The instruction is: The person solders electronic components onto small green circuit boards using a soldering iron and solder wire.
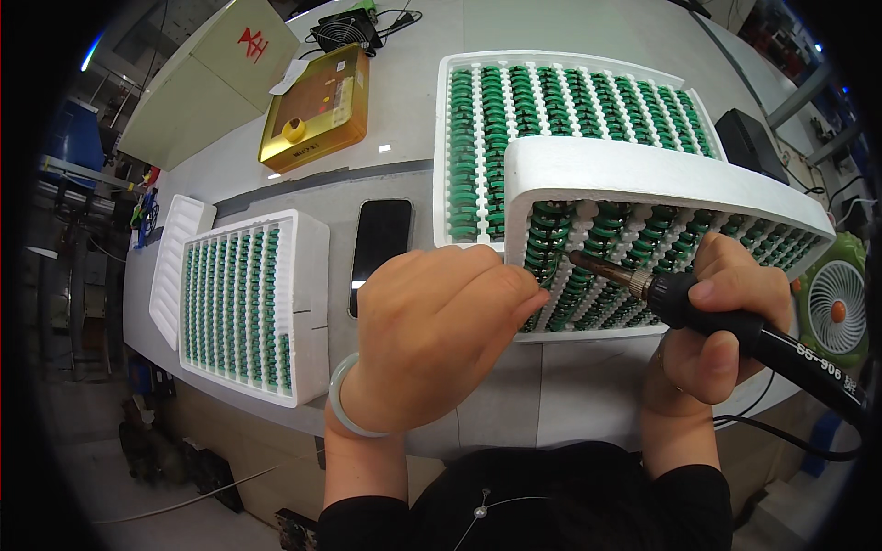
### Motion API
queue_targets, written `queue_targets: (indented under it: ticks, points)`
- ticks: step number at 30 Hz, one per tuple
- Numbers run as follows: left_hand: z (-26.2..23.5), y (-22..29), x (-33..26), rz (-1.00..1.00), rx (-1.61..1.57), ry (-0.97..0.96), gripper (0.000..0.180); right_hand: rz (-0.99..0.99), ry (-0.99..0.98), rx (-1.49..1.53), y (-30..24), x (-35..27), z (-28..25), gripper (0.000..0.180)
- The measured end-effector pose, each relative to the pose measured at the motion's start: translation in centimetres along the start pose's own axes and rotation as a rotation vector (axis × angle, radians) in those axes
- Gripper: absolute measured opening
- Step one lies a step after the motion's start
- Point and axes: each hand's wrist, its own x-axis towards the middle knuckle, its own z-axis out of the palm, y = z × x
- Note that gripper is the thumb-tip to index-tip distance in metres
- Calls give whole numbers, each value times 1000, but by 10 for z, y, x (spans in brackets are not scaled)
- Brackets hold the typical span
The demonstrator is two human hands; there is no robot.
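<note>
My right hand (726, 312) grips a black soldering iron (712, 317), its metal tip resting at or just above the small green parts in a tilted white foam tray (671, 170). Rows of these green ring-shaped parts (611, 225) fill the tray, set between white ridges. Beside the tip, my left hand (446, 317) is closed in a pinch at the tray's left edge. Whatever its fingers hold is hidden; a thin strand may run from them toward the tip. Behind leans or lies a second foam tray (444, 147), filled with the same green parts.
At the left stands a third filled foam tray (308, 312) beside a white foam piece (170, 275). A black phone (381, 241) lies by my left hand. Farther back are a yellow box (317, 106) and a black fan (344, 32). A green fan (838, 303) stands right; the iron's cable (781, 445) loops below.
</note>
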Motion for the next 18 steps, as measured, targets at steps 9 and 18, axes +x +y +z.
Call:
queue_targets:
  ticks: [9, 18]
  points:
    - [0, 0, -1, -11, -16, 5, 15, -49, -3, -23, 5, 0, 4, 35]
    - [1, -3, -2, -12, -16, 0, 14, 1, 12, 81, 4, -1, 2, 38]
